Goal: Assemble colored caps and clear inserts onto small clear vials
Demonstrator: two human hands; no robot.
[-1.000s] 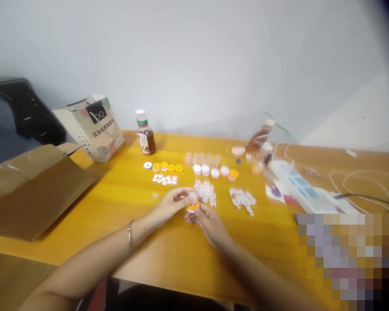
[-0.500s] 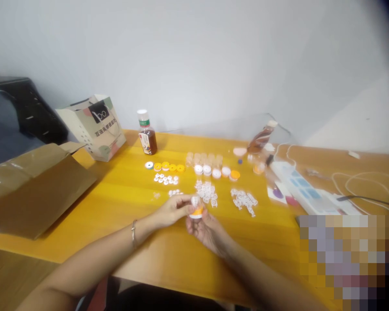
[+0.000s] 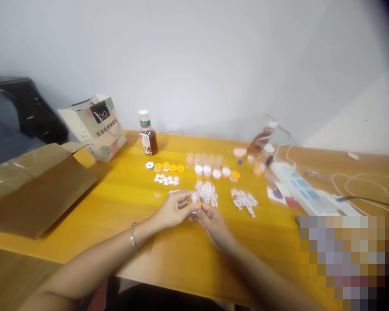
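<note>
Both hands meet above the middle of the table, around a small round cap-like piece with a clear top and an orange and white base. My left hand pinches it from the left, and my right hand closes on its lower right side. The fingers hide much of the base. Just beyond lie a heap of small white plastic pieces and a row of white and orange caps. Behind that row stand several clear domed covers.
Yellow rings and small white discs lie left of centre. More white pieces lie at right. A brown bottle, paper bag and cardboard box stand left. A power strip with cables lies right.
My right hand has shifted from under the piece up to its right side, its fingers now covering more of the orange and white base. My left hand still pinches it.
</note>
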